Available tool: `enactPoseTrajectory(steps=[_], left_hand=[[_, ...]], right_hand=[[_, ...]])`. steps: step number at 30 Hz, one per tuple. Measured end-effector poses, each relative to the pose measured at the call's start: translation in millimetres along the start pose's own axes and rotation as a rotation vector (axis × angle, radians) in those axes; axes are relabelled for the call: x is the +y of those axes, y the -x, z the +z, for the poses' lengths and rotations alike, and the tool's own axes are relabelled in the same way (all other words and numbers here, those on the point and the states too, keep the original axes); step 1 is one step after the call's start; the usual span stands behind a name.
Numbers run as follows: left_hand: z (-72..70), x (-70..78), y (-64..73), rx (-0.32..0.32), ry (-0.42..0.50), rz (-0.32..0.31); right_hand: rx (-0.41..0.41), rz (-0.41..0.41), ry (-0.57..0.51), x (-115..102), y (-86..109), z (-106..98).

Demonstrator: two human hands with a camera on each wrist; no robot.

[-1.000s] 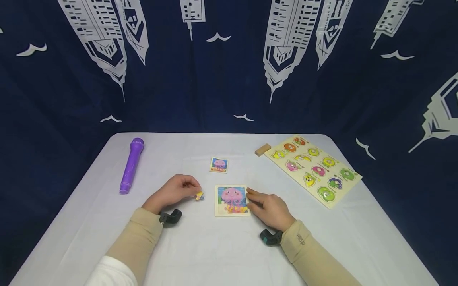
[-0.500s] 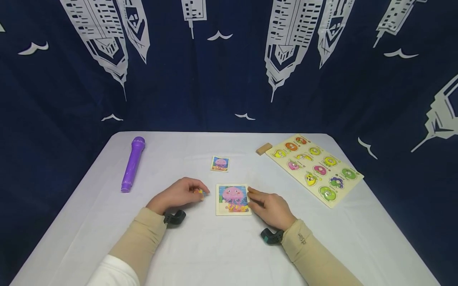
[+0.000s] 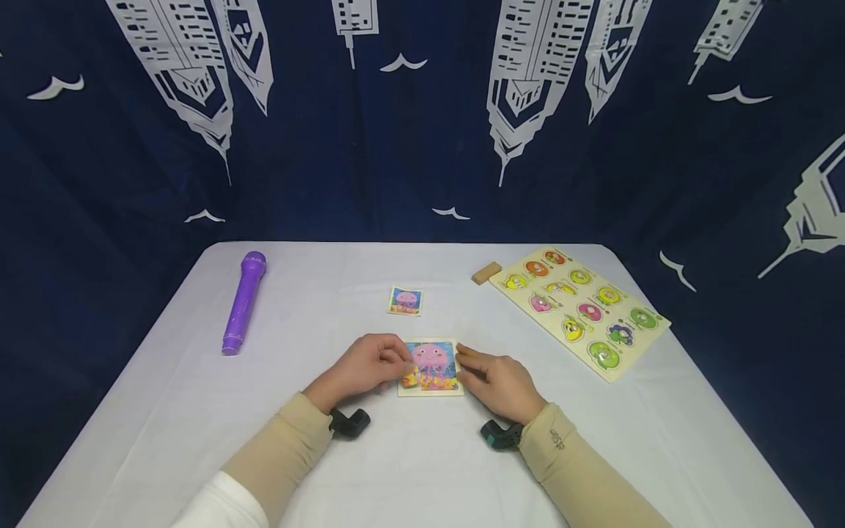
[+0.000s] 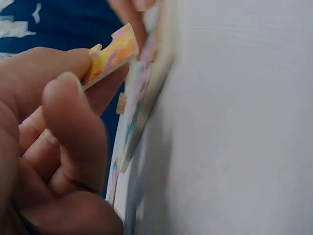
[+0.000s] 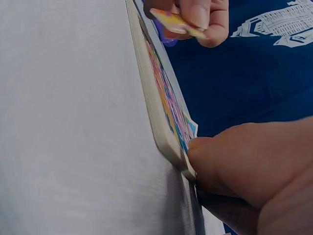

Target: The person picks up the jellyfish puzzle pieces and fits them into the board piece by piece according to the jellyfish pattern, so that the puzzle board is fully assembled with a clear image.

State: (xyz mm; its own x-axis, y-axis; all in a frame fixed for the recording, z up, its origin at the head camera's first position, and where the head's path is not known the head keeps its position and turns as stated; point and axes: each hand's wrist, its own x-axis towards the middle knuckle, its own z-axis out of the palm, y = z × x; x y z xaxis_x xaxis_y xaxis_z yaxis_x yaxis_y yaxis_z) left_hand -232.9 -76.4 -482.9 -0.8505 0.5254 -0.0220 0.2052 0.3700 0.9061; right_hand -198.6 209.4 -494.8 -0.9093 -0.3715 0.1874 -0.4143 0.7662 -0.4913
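My left hand pinches a small yellow-orange jigsaw piece between thumb and fingertips. In the head view the piece overlaps the lower-left corner of a square jigsaw puzzle with a pink jellyfish picture and pale frame. Seen from the left wrist, the piece is raised and tilted above the puzzle. My right hand holds the puzzle's right edge, its thumb at the rim in the right wrist view. Just beyond the puzzle lies a small card with the same jellyfish picture.
On the white table, a purple toy microphone lies at the far left. At the back right are a fruit peg board and a small wooden block. A dark blue printed curtain hangs behind.
My left hand has moved right with the jigsaw piece, from beside the puzzle to over its lower-left corner. My right hand has stayed at the puzzle's right edge.
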Motion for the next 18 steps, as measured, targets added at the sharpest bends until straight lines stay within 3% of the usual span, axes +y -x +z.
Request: enactPoseTrajectory(steps=[4, 12, 18], left_hand=[[7.4, -1.5, -1.1, 0.018, -0.073, 0.028], [12.4, -0.7, -2.3, 0.116, -0.258, 0.094], [15.4, -2.4, -4.9, 0.149, -0.341, 0.094]], right_hand=[[0.005, -0.017, 0.002, 0, 0.4, 0], [0.013, -0.031, -0.007, 0, 0.4, -1], [0.011, -0.032, -0.008, 2, 0.2, 0]])
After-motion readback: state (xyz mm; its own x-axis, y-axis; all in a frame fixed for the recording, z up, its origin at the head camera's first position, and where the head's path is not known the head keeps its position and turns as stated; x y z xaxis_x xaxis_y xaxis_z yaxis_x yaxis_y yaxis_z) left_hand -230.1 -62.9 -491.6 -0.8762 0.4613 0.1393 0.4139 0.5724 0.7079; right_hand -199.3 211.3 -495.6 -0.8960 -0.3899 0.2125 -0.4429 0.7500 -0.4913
